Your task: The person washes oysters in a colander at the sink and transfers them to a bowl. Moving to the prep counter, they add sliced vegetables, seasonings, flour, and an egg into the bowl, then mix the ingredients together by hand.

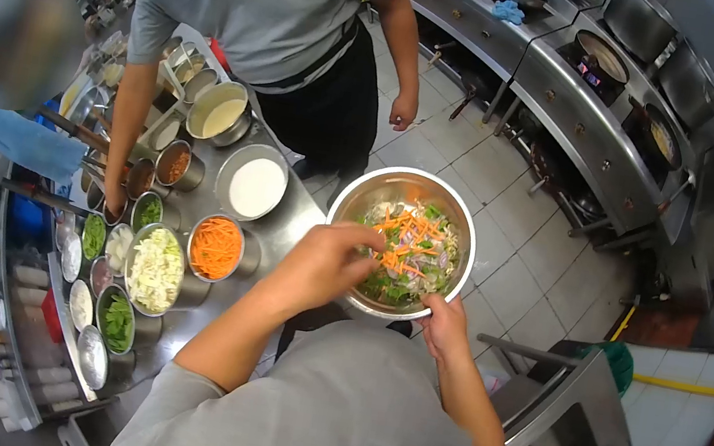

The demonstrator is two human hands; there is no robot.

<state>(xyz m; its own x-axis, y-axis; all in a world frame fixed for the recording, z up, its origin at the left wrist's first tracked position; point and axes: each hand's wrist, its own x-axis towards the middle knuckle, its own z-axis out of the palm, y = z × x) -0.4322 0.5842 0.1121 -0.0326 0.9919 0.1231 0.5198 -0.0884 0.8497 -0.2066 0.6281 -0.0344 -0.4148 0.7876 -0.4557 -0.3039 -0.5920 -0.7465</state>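
A steel mixing bowl (470, 255) is held out in front of me, filled with shredded carrot (412, 229), green leaves, sliced onion and what look like sprouts. My right hand (446, 324) grips its near right rim, thumb over the edge. Over the bowl's left side hovers my left hand (334, 261), its fingers bent and a gap showing between thumb and forefinger. I see nothing held in it. Left of the bowl, a container of carrot strips (217, 248) stands on the steel counter (286, 230), beside a pot of chopped cabbage (155, 270).
A co-worker (266, 31) in a grey shirt stands across the counter, one hand among the containers. A bowl of white liquid (256, 188) and a pot of yellowish liquid (223, 116) stand there too. Stoves with woks (602, 56) line the right; a steel cart (575, 407) stands close by.
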